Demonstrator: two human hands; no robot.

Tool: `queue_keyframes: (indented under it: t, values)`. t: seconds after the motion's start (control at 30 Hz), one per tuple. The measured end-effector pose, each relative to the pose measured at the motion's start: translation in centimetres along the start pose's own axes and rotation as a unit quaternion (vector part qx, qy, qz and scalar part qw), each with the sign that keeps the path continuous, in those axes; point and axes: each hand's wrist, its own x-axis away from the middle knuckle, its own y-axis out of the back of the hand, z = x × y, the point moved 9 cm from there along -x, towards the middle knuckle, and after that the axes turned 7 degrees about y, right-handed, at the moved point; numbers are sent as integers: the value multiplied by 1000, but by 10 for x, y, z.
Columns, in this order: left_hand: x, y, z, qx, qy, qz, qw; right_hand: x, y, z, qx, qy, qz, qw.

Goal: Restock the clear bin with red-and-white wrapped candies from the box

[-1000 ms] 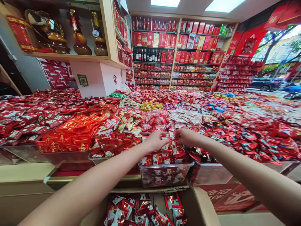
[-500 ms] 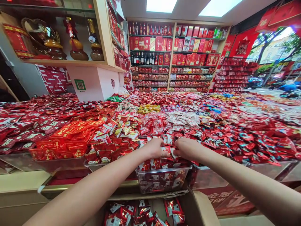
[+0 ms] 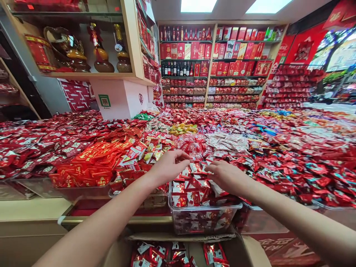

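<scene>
A clear plastic bin [image 3: 205, 218] in front of me is heaped with small red and white packets [image 3: 193, 198]. Over the bin's left side hovers my left hand [image 3: 171, 167], its thumb and fingers apart with nothing between them. My right hand [image 3: 222, 174] is over the right part of the heap, fingers spread and curved down, the fingertips close to the packets. It shows nothing in its grasp. Below the bin, an open cardboard box [image 3: 250, 250] has more red and white packets [image 3: 151, 256] inside.
Bins of orange-red packets [image 3: 94, 163] lie to the left and shiny red packets [image 3: 314, 174] to the right. White packets [image 3: 228, 142] are piled behind. A display cabinet [image 3: 130, 44] overhangs the left side. Shelves [image 3: 213, 55] stand at the back.
My left hand has risen off the packets and its fingers have parted. My right hand's fingers have loosened and spread. The view has shifted slightly left.
</scene>
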Motion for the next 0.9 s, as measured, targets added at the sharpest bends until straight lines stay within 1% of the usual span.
queue_keyframes:
  t: [0.07, 0.1, 0.2, 0.3, 0.4, 0.5, 0.57, 0.63, 0.7, 0.77, 0.83, 0.9]
  values:
    - [3, 1, 4, -15, -3, 0, 1000, -10, 0, 16, -21, 52, -20, 998]
    - [3, -1, 6, -34, -7, 0, 999, -16, -2, 21, -30, 61, -21, 997]
    - [-2, -2, 11, -74, -22, -9, 997, -33, -13, 26, -51, 32, 1, 998]
    - [-6, 2, 16, -77, -14, -17, 997, -48, -30, 28, -75, -4, 42, 996]
    - [-5, 11, 19, -72, -4, -20, 997, -57, -37, 33, -112, -6, 44, 993]
    - [-1, 22, 19, -54, -12, -33, 998, -56, -32, 28, -177, -23, 18, 984]
    - [1, 27, 19, -29, -15, -34, 999, -49, -25, 17, -210, -48, 7, 976]
    - [0, 26, 22, 0, -6, -21, 1000, -40, -20, 2, -221, -70, 7, 973]
    - [-3, 17, 25, 23, 13, 3, 1000, -31, -20, -10, -223, -81, 23, 971]
    - [-7, 0, 24, 20, 19, 39, 999, -24, -24, -17, -226, -79, 42, 970]
    - [-10, -22, 20, -22, 11, 73, 997, -20, -27, -20, -221, -73, 51, 971]
    - [-12, -43, 15, -86, -5, 93, 992, -16, -27, -19, -205, -61, 48, 976]
